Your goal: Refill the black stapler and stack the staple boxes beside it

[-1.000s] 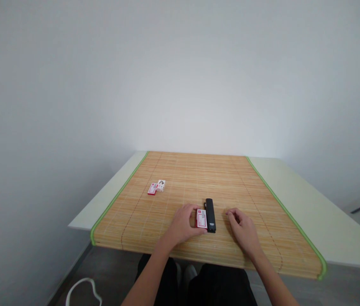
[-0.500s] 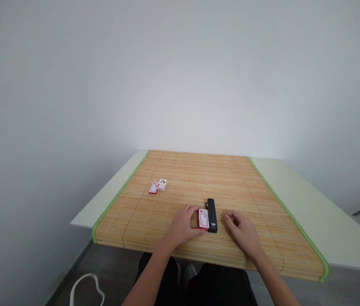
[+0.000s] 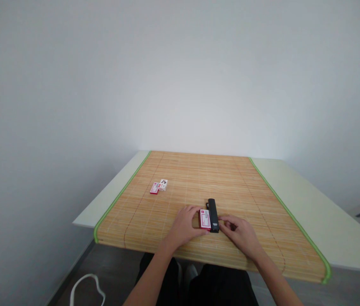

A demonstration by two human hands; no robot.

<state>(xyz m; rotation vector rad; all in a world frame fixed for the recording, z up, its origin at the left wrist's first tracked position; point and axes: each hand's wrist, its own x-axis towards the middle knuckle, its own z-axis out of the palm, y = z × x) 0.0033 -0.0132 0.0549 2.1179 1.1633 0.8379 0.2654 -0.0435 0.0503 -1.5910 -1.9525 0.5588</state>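
Note:
A small white and red box [image 3: 204, 219], flat and labelled, lies on the bamboo mat [image 3: 199, 174] at the near middle. My left hand [image 3: 184, 225] spans it from the left, fingers at its far edge and thumb at its near edge. Against the box's right side lies a black stapler [image 3: 213, 216], its length pointing away from me. On the stapler's other side is my right hand [image 3: 239, 233], its index finger and thumb reaching to the stapler's near right edge. Those two digits are a little apart; the remaining fingers are curled and partly hidden.
Further left on the mat, another red and white box [image 3: 155, 188] touches a small white box [image 3: 163, 184] with a dark picture. The mat has green edging [image 3: 290, 214] and covers most of a white table [image 3: 323, 225]. A wall stands behind.
My right hand has moved left, and its fingertips now reach the stapler. My left hand remains around the box. The whole view has shifted slightly.

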